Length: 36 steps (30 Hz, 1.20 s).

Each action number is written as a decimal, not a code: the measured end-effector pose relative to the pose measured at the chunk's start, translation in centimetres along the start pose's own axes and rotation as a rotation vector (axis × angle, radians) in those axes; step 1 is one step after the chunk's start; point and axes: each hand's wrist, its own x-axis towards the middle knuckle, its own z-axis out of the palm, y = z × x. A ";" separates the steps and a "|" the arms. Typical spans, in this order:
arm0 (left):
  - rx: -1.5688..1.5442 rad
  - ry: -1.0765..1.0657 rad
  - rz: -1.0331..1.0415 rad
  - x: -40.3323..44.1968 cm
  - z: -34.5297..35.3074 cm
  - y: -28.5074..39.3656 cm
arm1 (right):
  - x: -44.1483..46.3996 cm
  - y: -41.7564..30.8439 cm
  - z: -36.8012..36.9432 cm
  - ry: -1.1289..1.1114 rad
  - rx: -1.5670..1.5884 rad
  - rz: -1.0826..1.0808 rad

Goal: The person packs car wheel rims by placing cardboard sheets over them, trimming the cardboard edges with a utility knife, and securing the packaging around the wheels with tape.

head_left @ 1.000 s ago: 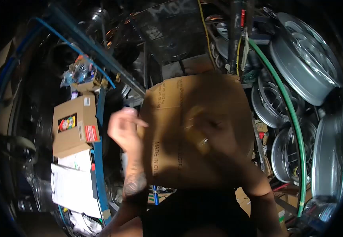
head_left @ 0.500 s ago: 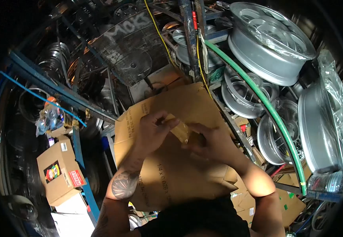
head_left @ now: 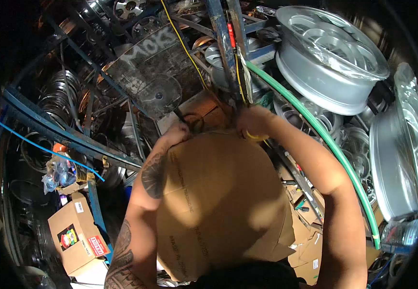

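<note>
A large sheet of brown cardboard [head_left: 218,192] with printed lettering stands close in front of my body, its far edge away from me. At the far left corner of that edge my left hand [head_left: 176,133] is closed, its fingers partly hidden. My right hand [head_left: 254,123] is at the far right corner, blurred, with a yellowish roll of tape [head_left: 255,137] at its palm side. The fingertips of my right hand are hidden behind the hand and the cardboard edge.
Silver wheel rims [head_left: 329,58] are stacked on the right, with a green hose [head_left: 315,125] running past them. A blue metal frame [head_left: 69,127] crosses the left. A box with a red label [head_left: 76,236] sits lower left. A blackened board [head_left: 146,72] stands beyond.
Both hands have moved from over the middle of the cardboard to its far corners. The tape was between them before. The cardboard now appears raised and bulging towards me.
</note>
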 end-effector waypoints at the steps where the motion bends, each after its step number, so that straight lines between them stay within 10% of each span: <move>1: 0.039 -0.058 -0.016 -1.3 0.1 0.6 | 0.3 -0.7 0.9 -0.015 0.032 -0.086; 9: 0.259 -0.142 0.030 -2.9 -2.2 5.6 | 1.4 1.0 2.2 -0.109 0.246 -0.190; 17: 0.392 0.287 0.288 -8.7 7.2 17.9 | 0.2 2.1 4.0 -0.008 0.374 -0.080; 25: 0.422 0.273 0.199 -7.8 9.2 17.5 | -14.1 0.2 1.4 -0.024 0.480 0.171; 29: 0.429 0.460 0.565 -6.7 10.7 19.5 | -13.4 -0.3 0.3 -0.138 0.474 0.026; 36: 0.332 0.012 0.561 -6.2 14.4 24.9 | -16.0 1.3 9.8 0.368 0.919 0.085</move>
